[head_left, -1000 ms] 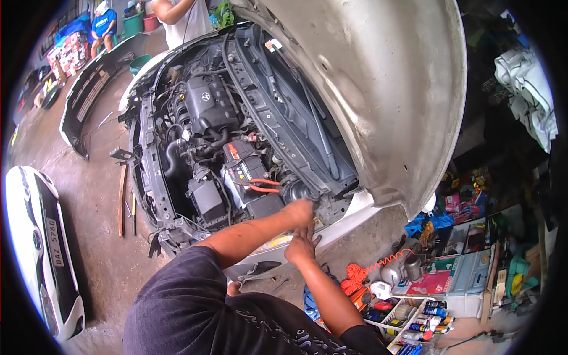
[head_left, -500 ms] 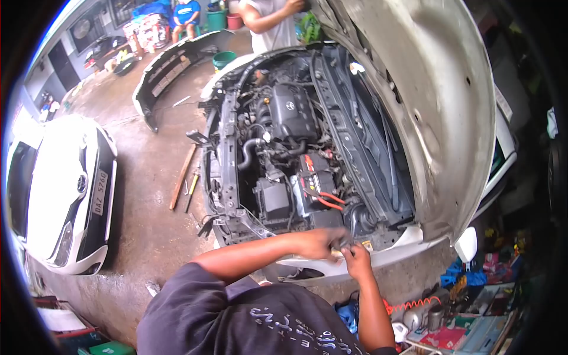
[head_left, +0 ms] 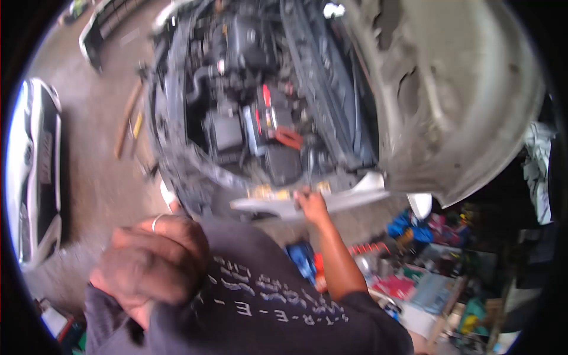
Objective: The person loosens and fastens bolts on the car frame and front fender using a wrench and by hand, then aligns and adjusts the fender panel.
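Observation:
My left hand (head_left: 148,260) is raised close to the camera over my chest, large and blurred, with a thin pale band on it. How its fingers lie and whether they hold anything does not show. My right hand (head_left: 310,205) is at the white fender (head_left: 349,201) of the open car, its fingers curled together. Whatever may be in those fingers is too small to make out. Yellowish patches (head_left: 269,193) lie along the fender's edge beside it. Beyond them is the engine bay, with a battery (head_left: 275,118) and red-orange handled pliers (head_left: 288,138) on it.
The raised hood (head_left: 467,106) fills the upper right. A wooden bar (head_left: 128,121) and a yellow-handled tool (head_left: 138,125) lie on the floor at left, near a white car (head_left: 32,171). Cluttered tools and a blue bundle (head_left: 408,225) are at lower right.
My hands have parted: the left has come back toward the camera, while the right stays at the fender. My view has tilted down and turned right.

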Demonstrator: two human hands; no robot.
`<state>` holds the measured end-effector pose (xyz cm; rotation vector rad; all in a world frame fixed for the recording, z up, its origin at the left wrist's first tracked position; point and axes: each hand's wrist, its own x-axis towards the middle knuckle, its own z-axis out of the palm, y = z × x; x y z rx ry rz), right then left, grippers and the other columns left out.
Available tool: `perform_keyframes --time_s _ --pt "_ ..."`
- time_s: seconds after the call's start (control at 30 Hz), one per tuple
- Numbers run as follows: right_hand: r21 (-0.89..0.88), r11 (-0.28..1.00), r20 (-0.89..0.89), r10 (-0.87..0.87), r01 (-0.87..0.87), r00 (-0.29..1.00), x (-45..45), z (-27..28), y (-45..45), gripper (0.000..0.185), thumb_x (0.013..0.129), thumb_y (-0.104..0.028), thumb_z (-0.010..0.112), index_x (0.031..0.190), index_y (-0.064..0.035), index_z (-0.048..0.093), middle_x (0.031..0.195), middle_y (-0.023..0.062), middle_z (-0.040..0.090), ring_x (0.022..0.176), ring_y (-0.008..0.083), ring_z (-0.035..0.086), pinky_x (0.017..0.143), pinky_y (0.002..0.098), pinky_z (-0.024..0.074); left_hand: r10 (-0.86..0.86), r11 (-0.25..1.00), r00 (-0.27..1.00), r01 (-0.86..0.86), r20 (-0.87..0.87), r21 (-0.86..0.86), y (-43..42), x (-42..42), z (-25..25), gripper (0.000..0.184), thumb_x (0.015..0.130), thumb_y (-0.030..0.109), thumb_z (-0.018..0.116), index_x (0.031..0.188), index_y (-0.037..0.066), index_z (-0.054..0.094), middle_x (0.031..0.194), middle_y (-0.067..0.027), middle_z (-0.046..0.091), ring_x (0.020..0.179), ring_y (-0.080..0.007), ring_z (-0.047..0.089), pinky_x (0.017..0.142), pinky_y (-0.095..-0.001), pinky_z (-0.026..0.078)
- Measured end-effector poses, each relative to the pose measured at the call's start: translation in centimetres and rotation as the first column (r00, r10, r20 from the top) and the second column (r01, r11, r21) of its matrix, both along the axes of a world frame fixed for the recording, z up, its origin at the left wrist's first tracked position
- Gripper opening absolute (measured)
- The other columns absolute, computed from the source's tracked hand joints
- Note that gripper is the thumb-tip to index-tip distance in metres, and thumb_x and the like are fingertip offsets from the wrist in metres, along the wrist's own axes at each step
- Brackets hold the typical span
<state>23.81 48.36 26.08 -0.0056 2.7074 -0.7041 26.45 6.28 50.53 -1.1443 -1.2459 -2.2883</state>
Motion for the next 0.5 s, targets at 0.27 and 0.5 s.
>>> perform_keyframes --time_s 0.27,0.5 --pt "-0.491 0.745 0.299 -0.343 0.452 0.89 1.5 0.9 -3.4 0.017 0.102 -0.015 0.062 0.106 -0.0006 0.069 0.083 0.005 0.068 0.072 0.0123 0.066 0.063 0.0275 0.0545 -0.166 0.885 0.986 0.139 0.021 0.444 0.7 0.1 2.1 0.033 0.097 0.007 0.06 0.065 -0.001 0.065 0.058 -0.0122 0.056 0.045 -0.0186 0.047 0.039 -0.0292 0.034" --pt "-0.383 0.763 0.137 -0.51 0.52 0.849 1.7 1.5 -1.8 0.009 0.099 -0.008 0.063 0.104 -0.0007 0.064 0.077 0.007 0.068 0.066 0.0145 0.066 0.057 0.0299 0.0503 -0.535 0.833 0.81 0.461 0.238 0.304 -7.1 -0.6 2.2 0.037 0.095 0.001 0.06 0.058 0.007 0.058 0.056 -0.0069 0.054 0.043 -0.0173 0.046 0.038 -0.0286 0.034"
